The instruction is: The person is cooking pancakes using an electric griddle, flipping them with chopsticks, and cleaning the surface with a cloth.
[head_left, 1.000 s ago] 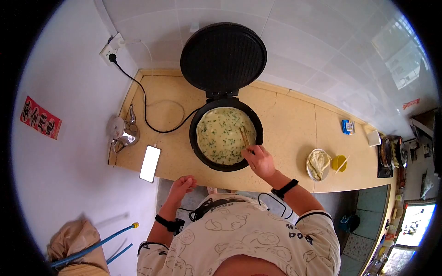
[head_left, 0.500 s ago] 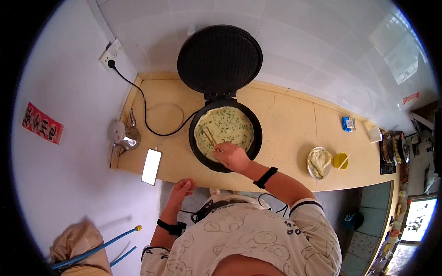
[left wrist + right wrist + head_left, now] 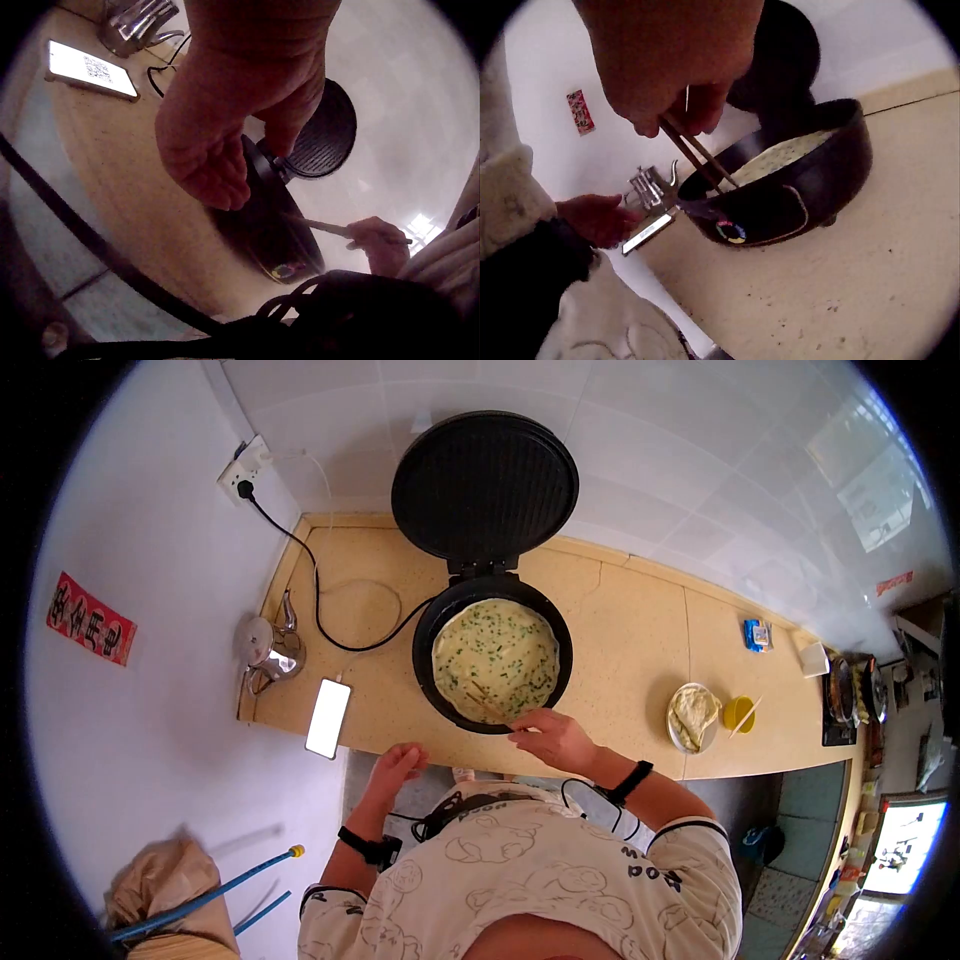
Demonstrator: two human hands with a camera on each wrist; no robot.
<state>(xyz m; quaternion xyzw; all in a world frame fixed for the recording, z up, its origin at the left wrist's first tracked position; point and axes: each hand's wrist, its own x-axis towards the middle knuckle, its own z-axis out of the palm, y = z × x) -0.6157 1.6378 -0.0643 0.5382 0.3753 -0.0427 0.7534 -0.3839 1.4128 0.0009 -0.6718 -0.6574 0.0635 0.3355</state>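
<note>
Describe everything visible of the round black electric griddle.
The round black electric griddle stands open on the speckled tan counter. Its ridged lid is raised on a rear hinge; the deep base, apparently metal, has a multicoloured ring mark in front. A black cord joins its left side. A pale, green-flecked flatbread lies inside; brown wooden-looking chopsticks reach in.

High above my left fingers (image 3: 217, 186) and right fingers (image 3: 703, 112), the head camera faces forward and down over the counter (image 3: 630, 650). Close to each set, a wrist camera looks past them toward the griddle (image 3: 832, 180); these two views share its outer side, beyond my fingers.
</note>
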